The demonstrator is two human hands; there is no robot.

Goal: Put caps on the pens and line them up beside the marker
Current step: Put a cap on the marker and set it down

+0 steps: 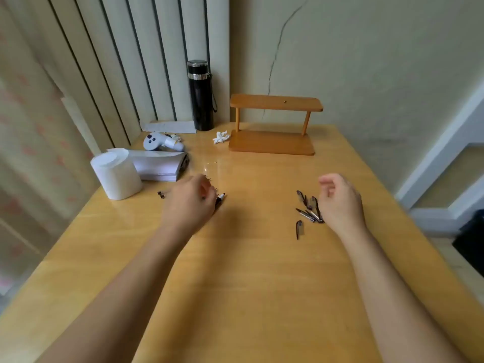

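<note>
The left hand point(192, 199) hovers over the marker point(220, 200), fingers curled; whether it grips anything cannot be told. Well to the right of the marker, the right hand point(340, 197) hangs loosely open and empty above a scatter of caps point(309, 208), one cap point(299, 229) lying just nearer the person. The pens themselves are hard to make out, perhaps hidden under the left hand. The likely trouble: the small caps could skid or roll on the smooth counter point(248, 271) if brushed, and the left hand could nudge the marker, shifting the reference for the row.
</note>
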